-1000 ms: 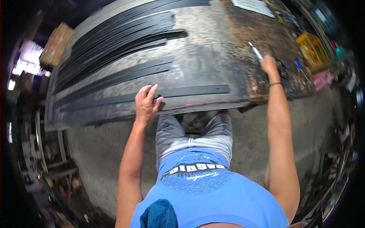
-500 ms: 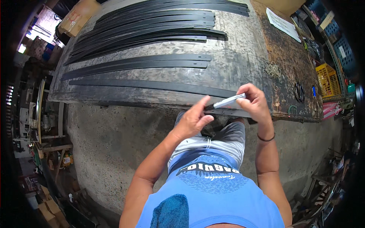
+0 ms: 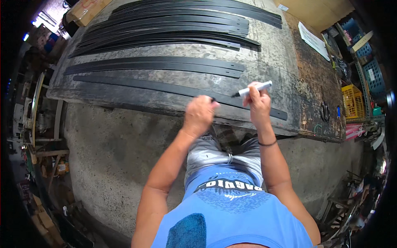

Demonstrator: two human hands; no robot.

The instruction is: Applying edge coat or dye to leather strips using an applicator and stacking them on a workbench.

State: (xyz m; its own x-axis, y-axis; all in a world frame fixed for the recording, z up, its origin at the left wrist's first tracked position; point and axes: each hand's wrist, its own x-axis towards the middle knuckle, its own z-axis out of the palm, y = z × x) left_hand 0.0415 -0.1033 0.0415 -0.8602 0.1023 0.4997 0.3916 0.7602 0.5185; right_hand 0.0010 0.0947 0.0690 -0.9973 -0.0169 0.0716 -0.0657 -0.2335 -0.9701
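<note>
My right hand [image 3: 259, 105] grips a white marker [image 3: 261, 86] over the near part of the table, its dark tip pointing left. To its left my left hand [image 3: 199, 115] is closed, slightly blurred, with a small black marker cap [image 3: 213, 100] showing at its fingertips. Cap and marker are apart. Beneath both hands a single long black strip [image 3: 153, 86] lies along the table's near edge; its right end, with small holes, shows past my right hand. Just beyond it rest a couple more black strips [image 3: 165, 65] side by side.
Farther back, many black strips [image 3: 173, 31] lie in piles on the worn grey table [image 3: 273, 62]. On its brown right part are a paper sheet [image 3: 313, 41], tangled string [image 3: 303, 87], black scissors [image 3: 325, 111] and a blue item [image 3: 338, 111]. A yellow crate [image 3: 352, 101] stands beyond.
The marker's cap has come off into my left hand, which has closed and moved left. My right hand has shifted left with the marker, uncovering the near strip's right end.
</note>
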